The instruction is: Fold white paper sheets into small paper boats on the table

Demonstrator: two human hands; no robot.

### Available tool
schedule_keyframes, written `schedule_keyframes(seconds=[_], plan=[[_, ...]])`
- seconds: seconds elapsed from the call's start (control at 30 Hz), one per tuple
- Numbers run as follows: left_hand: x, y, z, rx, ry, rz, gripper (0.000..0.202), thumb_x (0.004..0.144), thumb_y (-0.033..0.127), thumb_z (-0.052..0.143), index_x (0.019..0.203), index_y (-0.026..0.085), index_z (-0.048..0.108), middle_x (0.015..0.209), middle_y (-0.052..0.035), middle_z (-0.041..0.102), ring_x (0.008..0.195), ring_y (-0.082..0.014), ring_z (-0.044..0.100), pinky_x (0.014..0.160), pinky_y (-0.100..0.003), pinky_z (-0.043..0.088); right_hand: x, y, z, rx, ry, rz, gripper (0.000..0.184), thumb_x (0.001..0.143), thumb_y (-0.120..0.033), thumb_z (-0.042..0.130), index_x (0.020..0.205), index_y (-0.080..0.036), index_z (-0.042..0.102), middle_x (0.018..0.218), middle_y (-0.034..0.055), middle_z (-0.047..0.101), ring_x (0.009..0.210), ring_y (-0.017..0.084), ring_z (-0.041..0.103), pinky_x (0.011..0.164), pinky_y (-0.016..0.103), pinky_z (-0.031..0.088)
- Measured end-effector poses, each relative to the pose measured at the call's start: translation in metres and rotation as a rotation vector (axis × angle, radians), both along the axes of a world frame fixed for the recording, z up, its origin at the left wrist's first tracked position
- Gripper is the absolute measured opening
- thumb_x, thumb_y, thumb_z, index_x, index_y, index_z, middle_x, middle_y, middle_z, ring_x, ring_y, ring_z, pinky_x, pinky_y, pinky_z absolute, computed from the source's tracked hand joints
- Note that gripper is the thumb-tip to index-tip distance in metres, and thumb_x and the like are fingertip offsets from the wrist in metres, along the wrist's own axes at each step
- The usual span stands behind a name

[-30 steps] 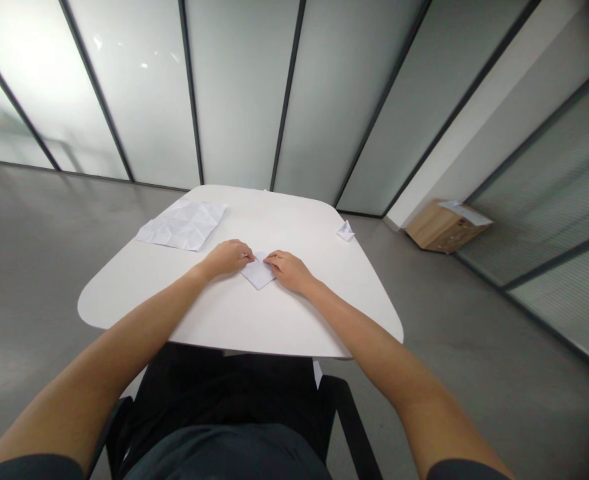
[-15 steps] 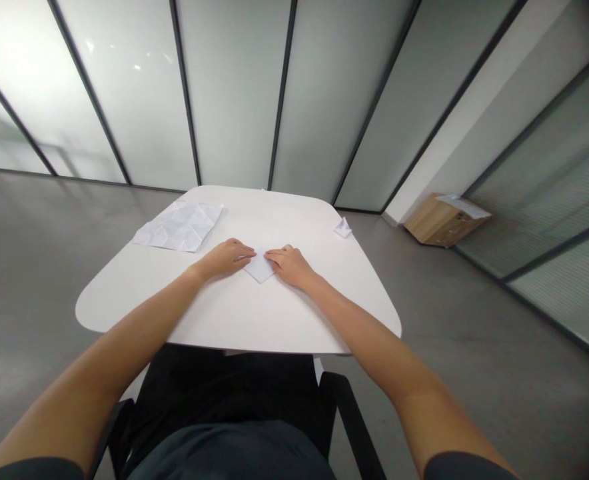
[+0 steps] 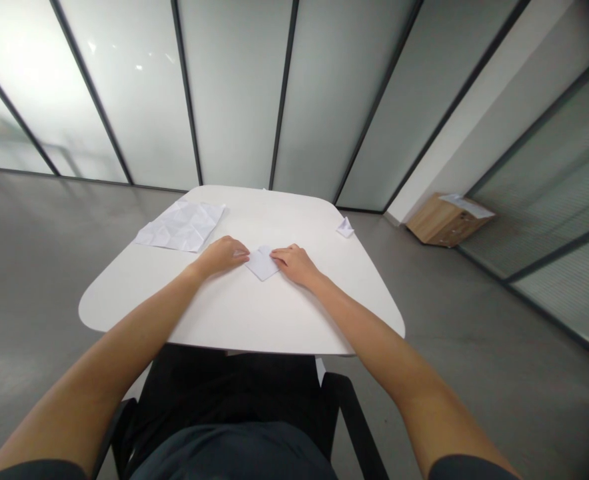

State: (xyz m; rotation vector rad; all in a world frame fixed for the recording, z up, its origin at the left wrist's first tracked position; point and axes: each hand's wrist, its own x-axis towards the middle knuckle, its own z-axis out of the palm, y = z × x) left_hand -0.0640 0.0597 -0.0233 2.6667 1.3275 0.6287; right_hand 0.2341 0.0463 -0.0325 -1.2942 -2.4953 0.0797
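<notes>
A small folded white paper point(image 3: 263, 263) lies in the middle of the white table point(image 3: 234, 313). My left hand point(image 3: 223, 254) rests on the table at the paper's left corner, fingers curled and pressing its edge. My right hand point(image 3: 296, 262) lies at the paper's right corner, fingers bent with the tips on the paper. The paper is flat on the table between the two hands, most of it in plain sight.
A creased, unfolded white sheet point(image 3: 181, 225) lies at the table's far left. A small folded paper piece point(image 3: 345, 228) sits at the far right edge. A wooden box point(image 3: 442, 219) stands on the grey floor to the right. Frosted glass walls rise behind.
Both hands have slid a little apart, towards the paper's outer corners, so more of the folded paper shows between them. The paper stays on the table.
</notes>
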Motion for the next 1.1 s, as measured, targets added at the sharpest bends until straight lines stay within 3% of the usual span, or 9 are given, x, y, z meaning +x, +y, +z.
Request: schedule_keyframes(seconds=[0.27, 0.4, 0.67, 0.83, 1.1], plan=[[0.004, 0.009, -0.008, 0.018, 0.014, -0.045, 0.038, 0.099, 0.046, 0.06, 0.12, 0.021, 0.079, 0.127, -0.0102, 0.078, 0.12, -0.0285, 0.069, 0.115, -0.044, 0.045, -0.001, -0.004, 0.002, 0.02, -0.037, -0.043, 0.036, 0.109, -0.03, 0.052, 0.141, -0.03, 0.07, 0.15, 0.0025, 0.067, 0.126, 0.028, 0.06, 0.108, 0.045, 0.046], [0.007, 0.011, -0.009, -0.003, -0.015, 0.036, 0.033, 0.096, 0.041, 0.064, 0.118, 0.02, 0.079, 0.118, -0.0096, 0.079, 0.111, -0.028, 0.071, 0.107, -0.042, 0.05, -0.002, -0.003, 0.002, 0.004, -0.023, -0.101, 0.04, 0.106, -0.03, 0.057, 0.145, -0.025, 0.065, 0.15, 0.0073, 0.066, 0.13, 0.031, 0.057, 0.109, 0.048, 0.045], [0.007, 0.007, -0.005, -0.127, -0.113, 0.045, 0.033, 0.091, 0.037, 0.065, 0.119, 0.021, 0.075, 0.103, -0.0059, 0.079, 0.09, -0.0212, 0.073, 0.082, -0.031, 0.055, 0.007, 0.003, 0.003, -0.026, 0.034, -0.157, 0.026, 0.103, -0.03, 0.063, 0.125, -0.021, 0.074, 0.133, 0.0085, 0.074, 0.123, 0.027, 0.062, 0.108, 0.04, 0.046], [0.0, 0.006, 0.002, -0.166, -0.127, -0.03, 0.029, 0.089, 0.035, 0.06, 0.11, 0.022, 0.076, 0.099, -0.0047, 0.08, 0.086, -0.0192, 0.073, 0.08, -0.029, 0.056, 0.017, 0.008, 0.004, -0.012, 0.032, -0.109, 0.016, 0.099, -0.025, 0.067, 0.111, -0.019, 0.077, 0.117, 0.0087, 0.076, 0.112, 0.024, 0.065, 0.103, 0.035, 0.048], [-0.006, 0.006, 0.006, -0.191, -0.107, -0.081, 0.026, 0.085, 0.027, 0.059, 0.097, 0.024, 0.082, 0.095, -0.0012, 0.081, 0.083, -0.0163, 0.072, 0.084, -0.026, 0.055, 0.026, 0.009, 0.01, -0.008, 0.057, 0.059, 0.016, 0.093, -0.013, 0.068, 0.101, -0.018, 0.08, 0.112, 0.009, 0.078, 0.108, 0.023, 0.069, 0.105, 0.036, 0.049]])
